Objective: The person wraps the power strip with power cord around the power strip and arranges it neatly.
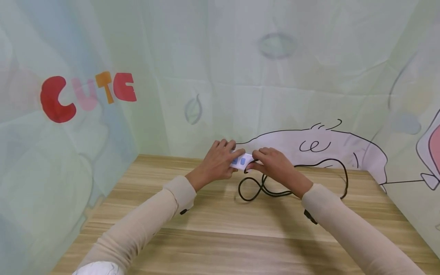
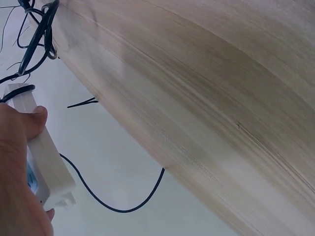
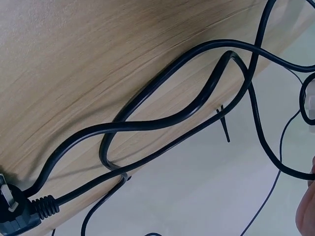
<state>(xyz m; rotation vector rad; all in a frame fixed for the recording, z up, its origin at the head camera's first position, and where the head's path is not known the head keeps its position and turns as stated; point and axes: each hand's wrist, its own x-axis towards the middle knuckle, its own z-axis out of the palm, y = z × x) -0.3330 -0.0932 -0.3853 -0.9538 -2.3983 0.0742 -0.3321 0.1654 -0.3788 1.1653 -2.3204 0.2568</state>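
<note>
Two-handed hold in the head view: left hand (image 1: 217, 161) is curling round the left part of a white power strip (image 1: 245, 159), thumb lying across its top face. Right hand (image 1: 275, 162) is closing at the strip's right end, thumb and fingers pinching black cable (image 1: 346, 179) there. Strip is sitting between the hands, near the counter's (image 1: 220, 248) back edge; can't tell clearance above the surface. Blue panels are showing on its face, no readable label. Cable is looping on the counter below and right of the right hand. Lettering (image 1: 93, 91) on the left wall is reading "CUTE". Wood-grain counter is running up to a pale green back wall (image 1: 223, 57), which is carrying a black-outlined cartoon figure (image 1: 340, 147). Beige sleeves (image 1: 144, 214) are covering both arms.

Left wrist view: left hand is grasping the strip lengthwise, thumb bending over its side; cable is crossing the strip's far end. Counter edge is cutting diagonally across.

Right wrist view: black plug (image 3: 17, 211) is hanging into the lower left corner, metal prongs showing. Cable strands are crossing mid-frame. Right hand is barely entering at the right edge, cable meeting its fingers; can't tell the full grip from here.
</note>
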